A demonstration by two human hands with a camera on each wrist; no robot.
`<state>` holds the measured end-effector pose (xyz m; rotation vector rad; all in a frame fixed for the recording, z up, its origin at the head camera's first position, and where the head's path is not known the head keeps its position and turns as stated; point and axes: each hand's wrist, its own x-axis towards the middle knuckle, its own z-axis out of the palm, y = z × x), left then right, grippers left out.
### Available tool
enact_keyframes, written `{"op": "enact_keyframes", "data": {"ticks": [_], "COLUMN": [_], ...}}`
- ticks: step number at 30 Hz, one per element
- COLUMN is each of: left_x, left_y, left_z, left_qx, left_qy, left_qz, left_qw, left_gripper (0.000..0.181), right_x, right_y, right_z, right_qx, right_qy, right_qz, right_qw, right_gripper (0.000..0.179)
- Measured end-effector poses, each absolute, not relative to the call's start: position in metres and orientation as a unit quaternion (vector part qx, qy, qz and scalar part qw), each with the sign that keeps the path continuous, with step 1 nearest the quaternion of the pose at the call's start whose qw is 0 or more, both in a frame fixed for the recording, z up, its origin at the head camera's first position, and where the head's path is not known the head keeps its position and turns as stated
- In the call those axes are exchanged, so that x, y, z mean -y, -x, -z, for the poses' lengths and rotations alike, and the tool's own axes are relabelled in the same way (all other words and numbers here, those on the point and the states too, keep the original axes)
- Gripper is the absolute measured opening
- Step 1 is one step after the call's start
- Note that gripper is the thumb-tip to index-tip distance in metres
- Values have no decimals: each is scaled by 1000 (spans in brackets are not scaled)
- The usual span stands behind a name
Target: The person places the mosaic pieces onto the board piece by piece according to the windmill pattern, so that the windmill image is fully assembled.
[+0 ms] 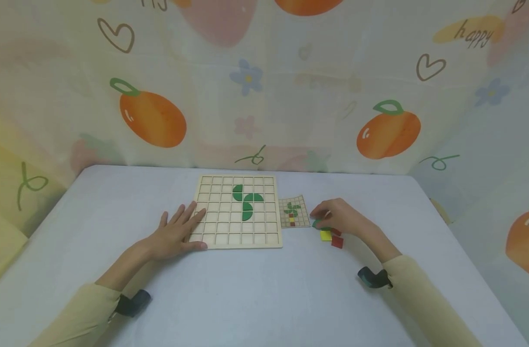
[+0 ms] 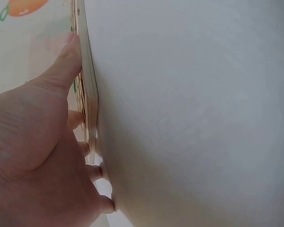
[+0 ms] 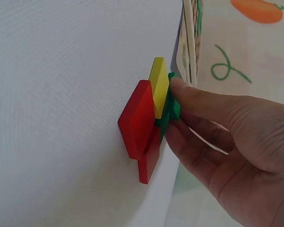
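Observation:
With fingers spread, my left hand rests on the left side of the wooden grid board; its thumb lies along the near edge. Several green quarter-circle pieces sit in the board's cells. To the right of the pattern card, my right hand pinches a green piece between thumb and fingers, low over the small pile. Beside it lie a yellow square and a red square. Another red piece shows under the first in the right wrist view. The fingers partly hide the green pieces there.
A pattern card with a printed grid lies against the board's right side, one corner slightly raised. The white tablecloth covers the table. A printed curtain hangs behind the table's far edge.

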<state>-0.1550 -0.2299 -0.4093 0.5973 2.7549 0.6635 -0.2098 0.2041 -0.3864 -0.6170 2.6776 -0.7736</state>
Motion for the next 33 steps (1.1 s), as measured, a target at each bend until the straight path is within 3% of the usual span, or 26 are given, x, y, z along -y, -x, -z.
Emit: {"op": "enact_keyframes", "data": {"ticks": [13,33], "left_x": [230,231], "left_y": [154,154], "left_z": [409,409], "left_qx": [-944,-943], "left_qy": [-205,-210], "left_qz": [-229,-231], "left_qw": [120,116], "left_gripper": [95,95], "right_x": [-201,-191], "right_y": [212,213], "right_z": [381,365], "right_qx": [-934,-943], "right_qy": [233,230], "right_qz": [226,229], "right_qw": [145,75], "right_gripper": [26,18]}}
